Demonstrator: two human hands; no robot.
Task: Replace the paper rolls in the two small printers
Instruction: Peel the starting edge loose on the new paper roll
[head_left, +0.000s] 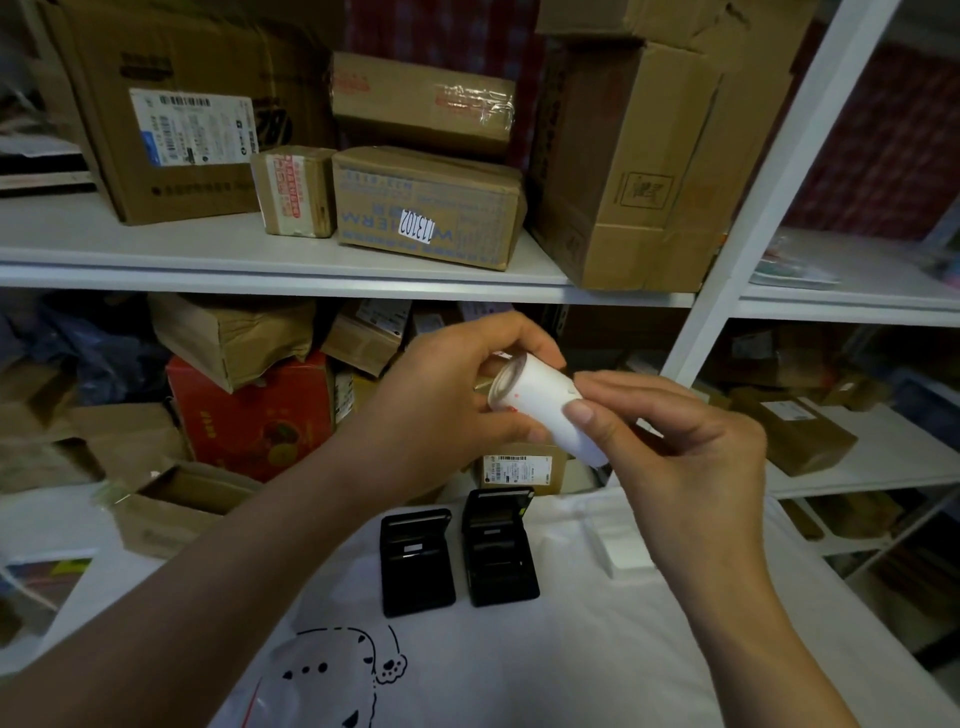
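A white paper roll is held in the air in front of the shelves, its hollow core end facing left. My left hand grips that core end with fingers wrapped over it. My right hand pinches the roll's other side, thumb pressed on the paper's outer layer. Below them, two small black printers lie side by side on a white cloth. Both the left printer and the right printer have their lids open. A small white block lies on the cloth to the right of the printers.
White shelving behind holds several cardboard boxes, with more boxes and a red carton on the lower level. A white upright post stands to the right. A plastic bag with a cartoon print lies at the cloth's near edge.
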